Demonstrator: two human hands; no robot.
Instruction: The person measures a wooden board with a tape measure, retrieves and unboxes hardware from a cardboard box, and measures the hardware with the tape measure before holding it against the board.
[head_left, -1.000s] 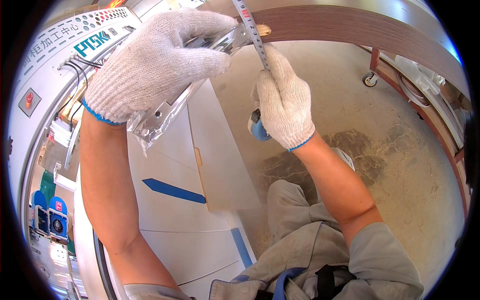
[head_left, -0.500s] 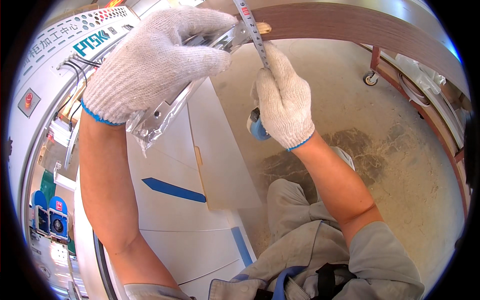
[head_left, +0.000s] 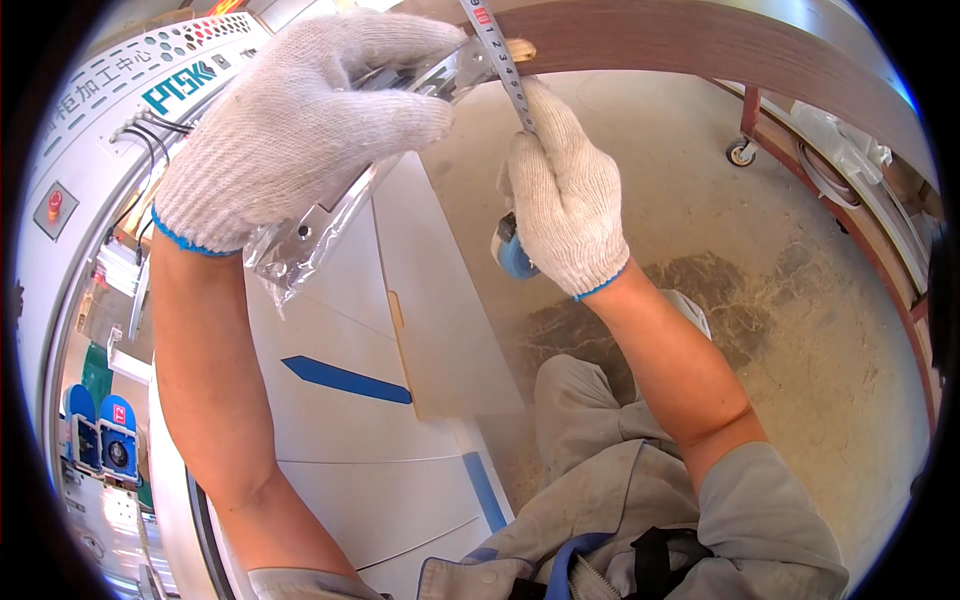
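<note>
My left hand [head_left: 290, 130], in a white knitted glove, is wrapped round a metal rail [head_left: 303, 232] inside clear plastic film. The rail slants from lower left to upper right, and its far end lies near a brown wood-grain edge. In my right hand [head_left: 570, 210], gloved too, is a tape measure [head_left: 515, 258] with a blue and pale case, partly hidden by the fingers. Its blade [head_left: 497, 58] runs up out of the top of the picture, crossing the rail's far end. My right thumb and fingers press on the blade.
A brown curved-looking board edge [head_left: 720, 40] spans the top right. Below it stands a wheeled rack with a caster [head_left: 741, 152]. To the left is a grey machine panel with a red button [head_left: 55, 202]. White panels [head_left: 350, 425] with a blue arrow-shaped strip [head_left: 345, 379] lie beneath my arms.
My left hand and the wrapped rail have shifted slightly left. The tape blade has moved a little up and left; my right hand stays almost in place.
</note>
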